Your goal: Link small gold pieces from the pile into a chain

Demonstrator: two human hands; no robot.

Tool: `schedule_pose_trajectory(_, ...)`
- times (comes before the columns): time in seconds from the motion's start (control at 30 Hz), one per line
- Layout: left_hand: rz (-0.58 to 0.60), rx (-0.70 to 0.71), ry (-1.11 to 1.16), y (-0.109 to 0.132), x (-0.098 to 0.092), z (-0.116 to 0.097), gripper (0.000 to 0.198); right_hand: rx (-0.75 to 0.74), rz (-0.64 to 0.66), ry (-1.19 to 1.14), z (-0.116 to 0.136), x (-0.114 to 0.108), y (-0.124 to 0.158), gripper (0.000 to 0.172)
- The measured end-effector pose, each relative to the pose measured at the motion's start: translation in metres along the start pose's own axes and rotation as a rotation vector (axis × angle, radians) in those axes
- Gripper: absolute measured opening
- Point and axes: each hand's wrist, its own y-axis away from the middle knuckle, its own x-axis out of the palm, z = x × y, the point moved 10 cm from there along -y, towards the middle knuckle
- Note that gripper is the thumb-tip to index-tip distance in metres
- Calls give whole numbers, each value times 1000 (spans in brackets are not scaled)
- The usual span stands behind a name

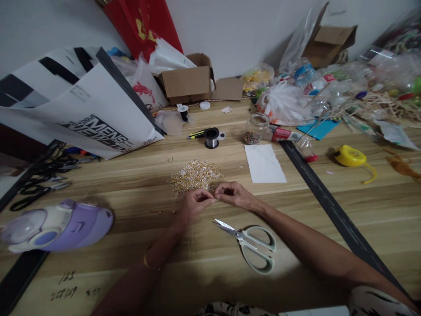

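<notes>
My left hand (pixel 194 204) and my right hand (pixel 234 194) meet fingertip to fingertip at the near edge of a pile of small gold and clear beads (pixel 194 174) on the wooden table (pixel 138 188). Both hands are pinched closed; what sits between the fingertips is too small to make out. Pale green scissors (pixel 251 245) lie just in front of my right wrist, blades pointing left. A spool of thin wire (pixel 211 137) stands beyond the pile.
A white paper sheet (pixel 264 163) and a glass jar of beads (pixel 255 128) lie right of the pile. A purple bottle (pixel 57 224) lies at the left, a yellow tape measure (pixel 350 156) at the right. Bags, cardboard boxes (pixel 187 81) and plastic clutter line the back wall.
</notes>
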Motion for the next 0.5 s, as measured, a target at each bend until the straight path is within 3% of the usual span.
schedule_pose_trajectory(0.23, -34, 22, 2, -1, 1, 4, 13, -6, -14, 7, -2, 1, 0, 23)
schedule_pose_trajectory(0.5, -44, 71, -105, 4, 3, -4, 6, -96, -54, 105, 11, 4, 2, 26)
